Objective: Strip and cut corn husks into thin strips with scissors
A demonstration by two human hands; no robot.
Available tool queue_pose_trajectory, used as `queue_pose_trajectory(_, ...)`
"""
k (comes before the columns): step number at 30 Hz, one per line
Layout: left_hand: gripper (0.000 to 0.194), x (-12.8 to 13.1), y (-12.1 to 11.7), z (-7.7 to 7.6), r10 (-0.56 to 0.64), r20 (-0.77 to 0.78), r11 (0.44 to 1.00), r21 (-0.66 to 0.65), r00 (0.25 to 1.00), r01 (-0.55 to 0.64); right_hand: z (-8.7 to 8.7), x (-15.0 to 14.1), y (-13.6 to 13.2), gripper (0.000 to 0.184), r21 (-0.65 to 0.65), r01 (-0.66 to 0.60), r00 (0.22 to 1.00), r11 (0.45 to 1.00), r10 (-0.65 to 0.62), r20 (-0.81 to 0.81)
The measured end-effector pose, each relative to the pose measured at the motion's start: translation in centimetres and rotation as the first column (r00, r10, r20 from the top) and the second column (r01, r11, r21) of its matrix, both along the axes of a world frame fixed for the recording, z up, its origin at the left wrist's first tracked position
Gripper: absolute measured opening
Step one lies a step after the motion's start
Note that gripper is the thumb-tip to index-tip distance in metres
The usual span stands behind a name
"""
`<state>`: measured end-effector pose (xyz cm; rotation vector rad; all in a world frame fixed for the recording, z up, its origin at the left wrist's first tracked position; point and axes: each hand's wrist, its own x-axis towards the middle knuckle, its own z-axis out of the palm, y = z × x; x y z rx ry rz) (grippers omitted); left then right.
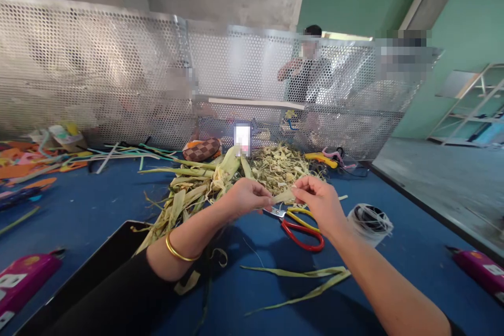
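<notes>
My left hand pinches one end of a pale corn husk strip, its thumb and fingers pressed together. The other end is between the fingertips of my right hand, so the strip spans the short gap between them. Scissors with one red and one yellow handle lie just below, their blades partly hidden by my left hand. Beyond my hands is a heap of dry husk scraps. Longer husk leaves are piled left of them. A folded green strip rests nearer to me.
A spool of white string stands right of my right hand. Purple tools lie at both sides, and a black tray sits under my left arm. A lit phone and checked pouch are before a perforated screen; a person stands behind it.
</notes>
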<state>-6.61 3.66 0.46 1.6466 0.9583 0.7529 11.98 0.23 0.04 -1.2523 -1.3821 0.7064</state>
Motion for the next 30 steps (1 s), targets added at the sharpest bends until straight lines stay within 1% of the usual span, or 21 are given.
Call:
queue_pose_trajectory(2,0.014,-0.5,0.4,0.1,-0.001,-0.022,1.000,0.014,1.000,0.002,-0.2,0.3,0.2,0.015,0.023,0.037,0.999,0.999,-0.036,-0.024)
queue_pose_trajectory(4,0.016,-0.9,0.7,0.1,0.002,-0.031,1.000,0.011,1.000,-0.002,-0.2,0.5,0.4,0.015,0.036,0.020,0.999,0.999,-0.019,-0.046)
queue_pose_trajectory(7,0.019,-1.1,0.8,0.3,-0.004,-0.016,1.000,-0.016,1.000,0.004,0.2,0.9,0.3,0.019,0.051,-0.107,0.994,0.993,0.108,-0.018)
queue_pose_trajectory(10,0.023,-1.2,0.7,0.7,-0.038,0.011,0.998,-0.047,0.999,0.039,0.8,1.6,0.1,0.012,0.060,-0.232,0.972,0.971,0.230,0.038)
queue_pose_trajectory(12,0.024,-1.3,0.6,1.0,-0.058,0.028,0.995,-0.076,0.998,0.060,1.2,2.0,-0.1,0.014,0.028,-0.311,0.950,0.950,0.310,0.035)
queue_pose_trajectory(14,0.024,-1.3,0.4,1.1,-0.072,0.066,0.990,-0.118,0.995,0.080,1.5,2.2,-0.3,0.021,-0.014,-0.356,0.934,0.934,0.356,0.039)
queue_pose_trajectory(15,0.024,-1.3,0.3,1.2,-0.085,0.093,0.984,-0.145,0.992,0.098,1.5,2.3,-0.3,0.023,-0.015,-0.347,0.936,0.938,0.347,0.065)
queue_pose_trajectory(17,0.025,-1.1,0.0,1.2,-0.122,0.142,0.968,-0.204,0.982,0.149,1.6,2.2,-0.2,0.018,0.053,-0.269,0.952,0.962,0.257,0.169)
queue_pose_trajectory(19,0.028,-0.9,-0.3,1.1,-0.149,0.156,0.954,-0.238,0.977,0.183,1.5,2.1,0.0,0.010,0.192,-0.171,0.958,0.966,0.116,0.263)
queue_pose_trajectory(21,0.032,-0.5,-0.4,0.9,-0.138,0.144,0.962,-0.218,0.980,0.167,1.3,2.1,0.2,0.010,0.315,-0.106,0.961,0.943,0.016,0.275)
queue_pose_trajectory(22,0.033,-0.3,-0.4,0.8,-0.120,0.141,0.971,-0.191,0.983,0.145,1.2,2.0,0.3,0.010,0.344,-0.090,0.968,0.935,0.001,0.250)
queue_pose_trajectory(24,0.033,0.0,-0.4,0.7,-0.079,0.154,0.990,-0.104,0.985,0.096,1.1,2.0,0.4,0.012,0.322,-0.080,0.984,0.943,0.025,0.174)
queue_pose_trajectory(26,0.026,0.3,-0.5,0.5,-0.061,0.153,0.998,0.015,0.986,0.060,1.1,2.0,0.4,0.013,0.230,-0.087,0.995,0.969,0.074,0.065)
queue_pose_trajectory(28,0.021,0.5,-0.6,0.5,-0.056,0.121,0.991,0.125,0.991,0.040,1.1,1.9,0.4,0.015,0.148,-0.086,0.991,0.985,0.100,-0.087)
queue_pose_trajectory(30,0.023,0.7,-1.0,0.5,-0.030,0.078,0.987,0.161,0.996,0.017,1.0,1.8,0.3,0.018,0.100,-0.091,0.965,0.991,0.113,-0.238)
